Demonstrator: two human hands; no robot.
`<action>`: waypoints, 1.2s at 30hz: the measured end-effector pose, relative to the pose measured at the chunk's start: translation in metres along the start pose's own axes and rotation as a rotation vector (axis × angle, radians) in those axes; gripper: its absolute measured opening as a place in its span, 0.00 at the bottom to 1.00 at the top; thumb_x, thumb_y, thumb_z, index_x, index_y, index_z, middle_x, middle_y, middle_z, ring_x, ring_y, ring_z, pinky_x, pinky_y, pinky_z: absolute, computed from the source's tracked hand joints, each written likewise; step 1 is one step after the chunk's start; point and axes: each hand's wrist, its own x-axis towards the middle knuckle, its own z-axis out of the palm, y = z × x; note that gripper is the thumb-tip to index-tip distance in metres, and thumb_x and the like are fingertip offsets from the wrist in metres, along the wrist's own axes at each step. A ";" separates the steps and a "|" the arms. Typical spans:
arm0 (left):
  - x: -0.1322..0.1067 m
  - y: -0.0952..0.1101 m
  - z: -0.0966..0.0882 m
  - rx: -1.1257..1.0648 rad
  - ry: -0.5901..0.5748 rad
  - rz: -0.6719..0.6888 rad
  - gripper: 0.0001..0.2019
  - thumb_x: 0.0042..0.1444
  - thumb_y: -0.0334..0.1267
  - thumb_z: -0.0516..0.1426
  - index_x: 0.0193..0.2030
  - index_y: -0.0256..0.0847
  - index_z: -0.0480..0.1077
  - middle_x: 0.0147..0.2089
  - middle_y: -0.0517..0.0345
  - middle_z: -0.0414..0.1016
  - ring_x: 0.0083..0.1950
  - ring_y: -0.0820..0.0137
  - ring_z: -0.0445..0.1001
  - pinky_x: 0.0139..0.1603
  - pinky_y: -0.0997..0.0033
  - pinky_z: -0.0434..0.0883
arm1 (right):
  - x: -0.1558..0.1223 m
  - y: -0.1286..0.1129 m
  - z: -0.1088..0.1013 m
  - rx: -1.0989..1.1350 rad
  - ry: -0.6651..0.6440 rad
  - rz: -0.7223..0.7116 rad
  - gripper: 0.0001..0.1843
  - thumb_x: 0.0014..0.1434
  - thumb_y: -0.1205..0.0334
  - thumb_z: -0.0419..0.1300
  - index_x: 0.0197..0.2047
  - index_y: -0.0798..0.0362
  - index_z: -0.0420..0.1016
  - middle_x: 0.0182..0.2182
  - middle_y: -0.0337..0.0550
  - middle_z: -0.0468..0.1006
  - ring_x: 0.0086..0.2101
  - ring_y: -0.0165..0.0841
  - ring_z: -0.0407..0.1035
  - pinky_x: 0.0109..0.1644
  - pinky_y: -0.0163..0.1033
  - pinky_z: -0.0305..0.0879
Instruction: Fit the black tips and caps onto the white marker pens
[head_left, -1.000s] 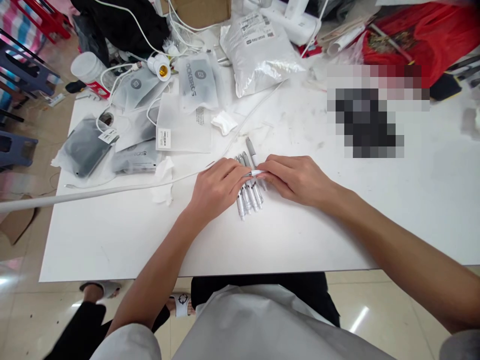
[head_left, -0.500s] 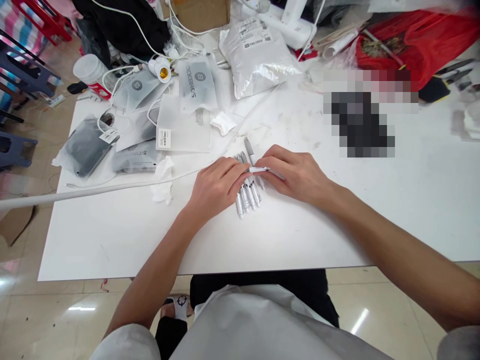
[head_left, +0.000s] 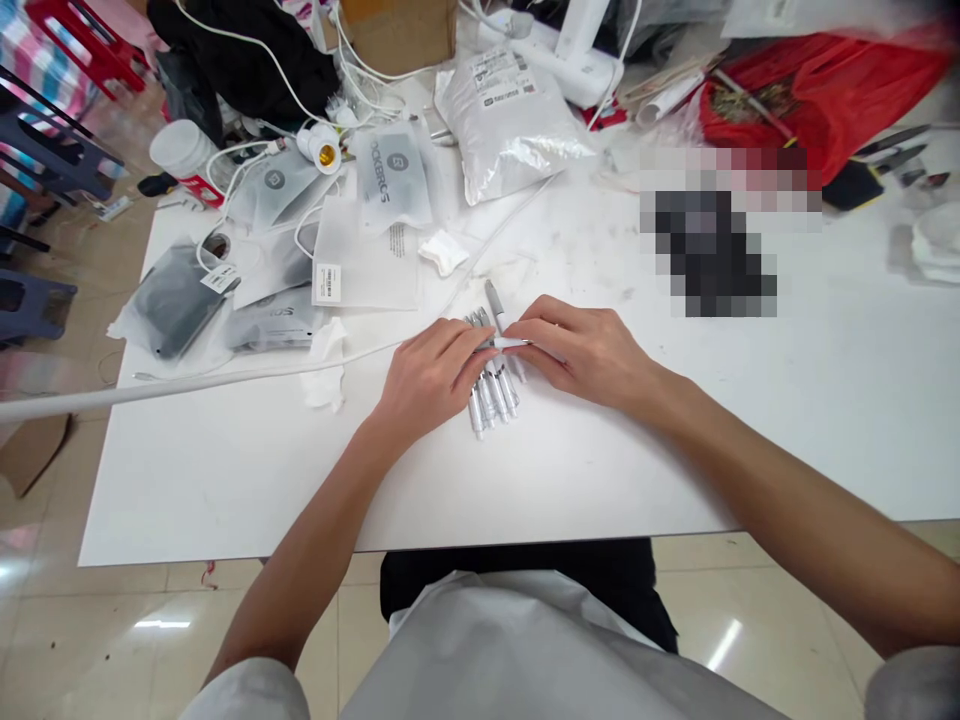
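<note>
A small row of silver-white pens [head_left: 491, 392] lies side by side on the white table [head_left: 225, 470]. My left hand [head_left: 431, 375] rests on the row's left side, fingers over the pens. My right hand [head_left: 581, 348] is on the right side. Between the fingertips of both hands I pinch one white pen [head_left: 510, 343] held crosswise above the row. A grey-capped pen [head_left: 495, 303] sticks out at the far end of the row.
Several plastic-bagged items [head_left: 274, 250] and a silver pouch [head_left: 510, 125] crowd the table's far left and middle. A white cable [head_left: 187, 378] runs across the left. A lamp socket [head_left: 324, 150], a cup [head_left: 180, 150] and red cloth [head_left: 825, 80] lie behind.
Both hands and the crosswise pen stay almost in place; the view has shifted slightly. A person's feet seen below the table's left edge earlier are out of view now.
</note>
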 end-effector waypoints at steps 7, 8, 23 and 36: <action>0.001 -0.001 0.000 -0.002 0.037 0.034 0.06 0.73 0.34 0.60 0.52 0.40 0.79 0.41 0.55 0.85 0.40 0.68 0.80 0.43 0.66 0.76 | 0.001 0.006 0.001 0.090 -0.009 -0.022 0.12 0.78 0.57 0.58 0.50 0.51 0.81 0.42 0.45 0.82 0.30 0.27 0.71 0.32 0.35 0.62; 0.000 -0.002 0.001 -0.012 0.044 0.028 0.06 0.73 0.34 0.61 0.51 0.41 0.79 0.41 0.55 0.85 0.40 0.68 0.80 0.43 0.67 0.76 | 0.001 0.006 0.001 0.108 -0.018 -0.025 0.11 0.78 0.57 0.58 0.51 0.52 0.81 0.42 0.45 0.83 0.31 0.28 0.72 0.33 0.35 0.63; -0.004 -0.009 0.005 -0.039 0.071 -0.072 0.10 0.76 0.35 0.57 0.56 0.38 0.78 0.42 0.52 0.84 0.42 0.66 0.80 0.45 0.64 0.74 | 0.024 0.009 0.014 0.069 0.101 -0.150 0.08 0.75 0.65 0.61 0.51 0.52 0.81 0.39 0.45 0.82 0.31 0.30 0.72 0.35 0.36 0.67; -0.002 -0.009 0.001 -0.030 0.048 -0.032 0.09 0.72 0.37 0.62 0.55 0.39 0.78 0.42 0.52 0.85 0.41 0.67 0.80 0.42 0.65 0.76 | 0.009 0.011 0.011 0.047 0.076 -0.110 0.07 0.75 0.59 0.62 0.49 0.49 0.81 0.36 0.45 0.83 0.33 0.33 0.74 0.37 0.39 0.70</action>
